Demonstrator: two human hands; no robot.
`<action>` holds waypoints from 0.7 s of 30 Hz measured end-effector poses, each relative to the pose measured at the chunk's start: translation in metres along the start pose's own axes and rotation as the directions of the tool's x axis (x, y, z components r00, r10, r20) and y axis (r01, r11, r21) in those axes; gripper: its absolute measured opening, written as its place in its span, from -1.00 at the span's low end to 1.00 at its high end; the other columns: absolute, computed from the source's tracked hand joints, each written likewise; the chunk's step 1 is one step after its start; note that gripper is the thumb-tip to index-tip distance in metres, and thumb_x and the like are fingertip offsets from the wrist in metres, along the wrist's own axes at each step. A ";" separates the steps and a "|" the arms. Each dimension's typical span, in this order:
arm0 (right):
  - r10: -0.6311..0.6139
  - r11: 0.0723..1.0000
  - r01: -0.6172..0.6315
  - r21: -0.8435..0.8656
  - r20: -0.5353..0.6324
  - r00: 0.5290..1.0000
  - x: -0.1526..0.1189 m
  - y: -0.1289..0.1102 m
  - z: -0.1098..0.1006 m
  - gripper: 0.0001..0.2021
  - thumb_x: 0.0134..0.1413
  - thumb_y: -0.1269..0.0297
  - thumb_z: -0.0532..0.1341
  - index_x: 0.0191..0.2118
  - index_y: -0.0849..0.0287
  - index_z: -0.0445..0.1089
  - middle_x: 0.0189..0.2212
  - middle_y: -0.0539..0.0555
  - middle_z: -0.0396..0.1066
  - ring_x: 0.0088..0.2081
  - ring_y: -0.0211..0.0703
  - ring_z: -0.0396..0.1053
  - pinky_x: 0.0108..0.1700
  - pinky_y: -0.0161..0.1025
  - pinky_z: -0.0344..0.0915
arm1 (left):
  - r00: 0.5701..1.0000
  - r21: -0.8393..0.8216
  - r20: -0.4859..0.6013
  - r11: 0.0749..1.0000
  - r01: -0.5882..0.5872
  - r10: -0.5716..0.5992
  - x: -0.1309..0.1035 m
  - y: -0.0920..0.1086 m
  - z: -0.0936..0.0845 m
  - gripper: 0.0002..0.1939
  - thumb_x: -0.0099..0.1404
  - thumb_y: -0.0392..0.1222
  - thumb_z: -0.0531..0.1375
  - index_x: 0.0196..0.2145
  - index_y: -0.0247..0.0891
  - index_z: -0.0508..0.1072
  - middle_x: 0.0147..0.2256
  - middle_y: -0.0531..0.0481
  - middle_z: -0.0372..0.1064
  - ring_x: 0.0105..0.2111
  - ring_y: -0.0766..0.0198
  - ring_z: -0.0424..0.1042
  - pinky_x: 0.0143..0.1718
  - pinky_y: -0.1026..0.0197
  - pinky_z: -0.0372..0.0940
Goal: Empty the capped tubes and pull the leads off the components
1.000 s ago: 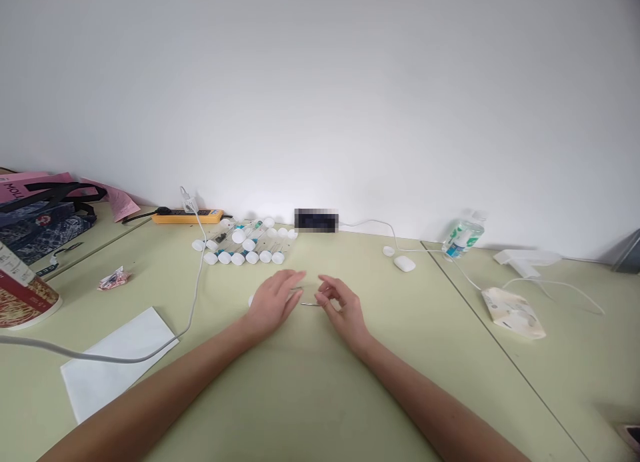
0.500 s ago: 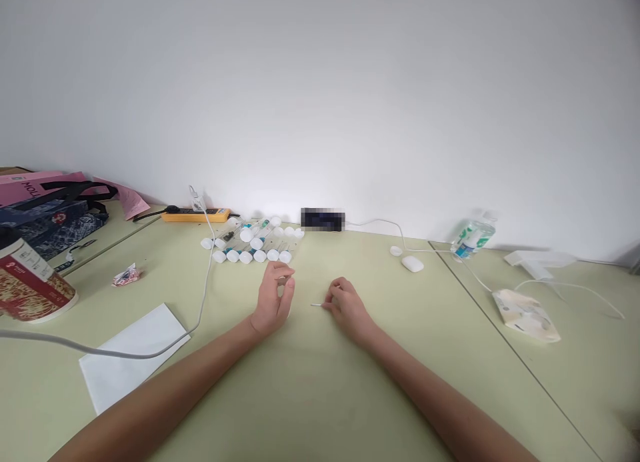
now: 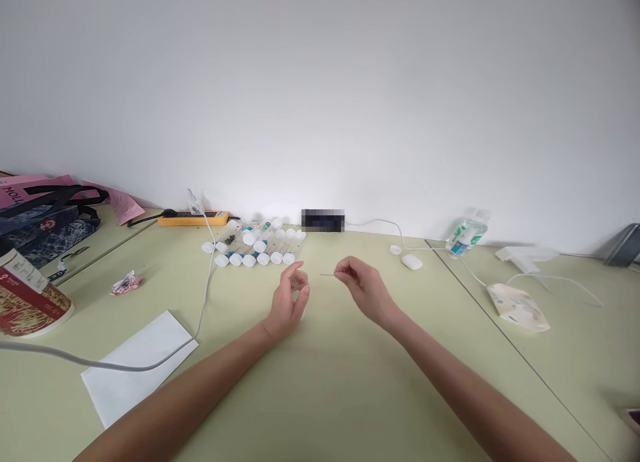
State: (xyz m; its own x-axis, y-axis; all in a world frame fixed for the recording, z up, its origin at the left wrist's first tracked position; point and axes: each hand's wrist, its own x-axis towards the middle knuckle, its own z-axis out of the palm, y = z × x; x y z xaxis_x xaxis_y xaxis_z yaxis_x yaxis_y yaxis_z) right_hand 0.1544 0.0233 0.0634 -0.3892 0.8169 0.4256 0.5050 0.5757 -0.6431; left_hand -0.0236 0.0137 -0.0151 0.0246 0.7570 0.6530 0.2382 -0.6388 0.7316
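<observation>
My right hand is raised over the table, its thumb and fingertips pinching a thin grey needle-like rod. The rod points left, toward my other hand, with a gap between them. My left hand rests near the middle of the table, fingers curled round with the thumb facing right. Something clear seems to be inside that curl, but its kind cannot be made out. Beyond my left hand lies a group of clear tubes with white caps, some with blue or green contents.
A yellow power strip and a dark pixelated device stand along the wall. A grey cable crosses white paper. On the left is a paper cup; rightward are a white mouse, a bottle and a packet.
My right hand has risen and moved right and away from me with the rod. My left hand has shifted slightly right. The view has tilted a little.
</observation>
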 end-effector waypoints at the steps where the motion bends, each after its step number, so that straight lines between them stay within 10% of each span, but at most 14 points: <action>1: -0.078 0.997 0.078 -0.021 0.001 0.997 0.006 -0.009 -0.003 -0.85 0.17 0.36 -0.05 -0.39 0.16 0.19 -0.46 0.01 0.23 -0.45 -0.28 0.16 -0.42 -0.32 0.13 | 1.000 -0.005 0.009 1.000 -0.001 0.001 0.000 0.000 0.000 -0.56 0.28 -0.17 -0.03 0.09 -0.21 -0.04 -0.36 0.00 0.19 -0.33 0.29 0.26 -0.28 0.17 0.23; 11: -0.314 0.893 0.395 -0.218 0.328 0.891 0.032 -0.055 0.003 -0.79 0.15 0.42 -0.02 -0.14 0.10 0.25 -0.30 0.04 0.24 -0.35 -0.26 0.23 -0.37 -0.34 0.16 | 0.996 0.021 0.046 0.997 0.080 -0.081 -0.002 0.003 0.000 -0.57 0.27 -0.15 -0.03 0.07 -0.21 -0.03 -0.35 -0.01 0.22 -0.38 0.29 0.29 -0.34 0.18 0.23; 16: 0.102 0.860 -0.076 -0.504 0.023 0.995 0.059 0.011 -0.016 -0.78 0.23 0.30 -0.06 -0.06 0.10 0.22 -0.16 0.08 0.27 -0.16 -0.25 0.27 -0.13 -0.31 0.17 | 0.999 -0.024 0.033 0.999 0.032 -0.031 -0.002 0.002 0.001 -0.55 0.26 -0.17 -0.02 0.09 -0.21 -0.03 -0.35 0.00 0.20 -0.32 0.28 0.27 -0.25 0.16 0.23; 21: 0.518 0.536 -0.502 -0.679 -0.205 0.830 0.064 0.093 -0.046 -0.78 0.11 0.39 0.10 -0.13 0.39 0.28 -0.11 0.34 0.21 -0.12 -0.01 0.28 -0.19 -0.17 0.23 | 0.999 -0.063 0.040 0.997 0.033 -0.030 -0.003 0.000 0.003 -0.56 0.26 -0.17 -0.02 0.08 -0.21 -0.02 -0.36 0.02 0.16 -0.34 0.30 0.25 -0.23 0.14 0.24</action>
State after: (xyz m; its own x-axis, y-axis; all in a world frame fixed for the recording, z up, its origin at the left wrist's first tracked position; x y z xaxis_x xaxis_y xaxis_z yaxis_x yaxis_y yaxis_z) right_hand 0.2118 0.1311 0.0601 0.0966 0.9838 0.1509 0.9889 -0.0777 -0.1266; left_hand -0.0211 0.0119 -0.0175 0.0565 0.7810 0.6219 0.1768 -0.6209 0.7637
